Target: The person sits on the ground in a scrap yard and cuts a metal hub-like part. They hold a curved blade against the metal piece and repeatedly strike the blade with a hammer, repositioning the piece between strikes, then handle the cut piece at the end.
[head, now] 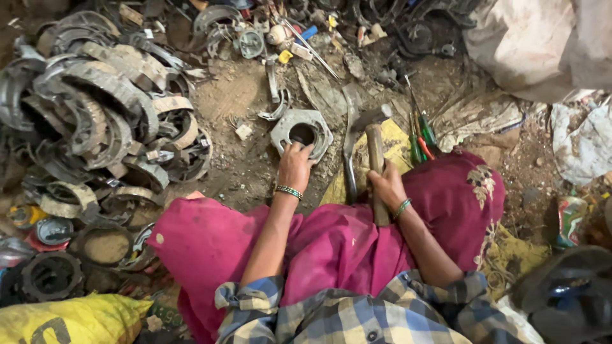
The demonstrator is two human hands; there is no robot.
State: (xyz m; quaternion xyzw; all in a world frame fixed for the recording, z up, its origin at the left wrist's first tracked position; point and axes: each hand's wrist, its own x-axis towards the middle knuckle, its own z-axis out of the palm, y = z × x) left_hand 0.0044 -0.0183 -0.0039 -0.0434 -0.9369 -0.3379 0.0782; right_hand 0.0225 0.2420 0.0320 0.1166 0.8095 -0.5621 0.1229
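Left hand: the left hand rests on the near rim of a grey, roughly square metal plate with a round hole in the middle, fingers curled over its edge.
Right hand: the right hand is closed around the wooden handle of a hammer with a dull steel head; the head points away from the person, just right of the plate.
Plate: it lies flat on the dusty earth floor, directly in front of the person's knees (which are draped in magenta cloth).
Beside the hammer: a curved dark metal bar lies between plate and hammer, and green- and red-handled screwdrivers lie to the right on a yellow sack.
Left side: a heap of worn curved brake shoes.
Wrists: green beaded bangles.
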